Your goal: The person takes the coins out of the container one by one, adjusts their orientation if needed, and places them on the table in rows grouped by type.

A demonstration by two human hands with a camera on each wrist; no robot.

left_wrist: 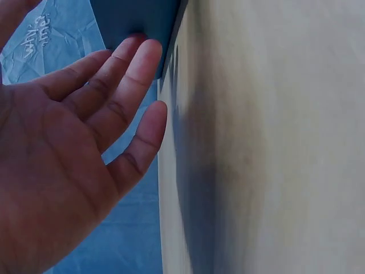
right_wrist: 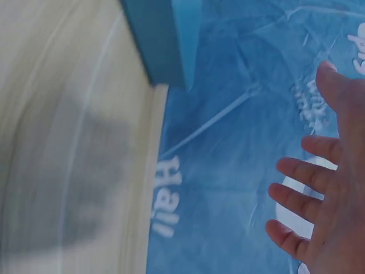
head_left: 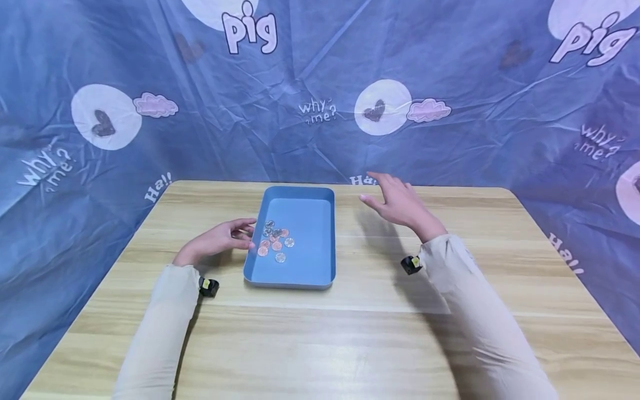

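A blue rectangular tray lies on the wooden table, with several silver and copper coins in its left half. My left hand rests by the tray's left rim, fingers relaxed and empty. In the left wrist view its straight fingers reach toward the tray's wall. My right hand hovers above the table to the right of the tray, fingers spread and holding nothing. The right wrist view shows those spread fingers in the air and a corner of the tray.
A crinkled blue cloth printed with words, hearts and clouds hangs behind and to both sides of the table. Small wrist cameras sit on both sleeves. Bare wood stretches in front of the tray.
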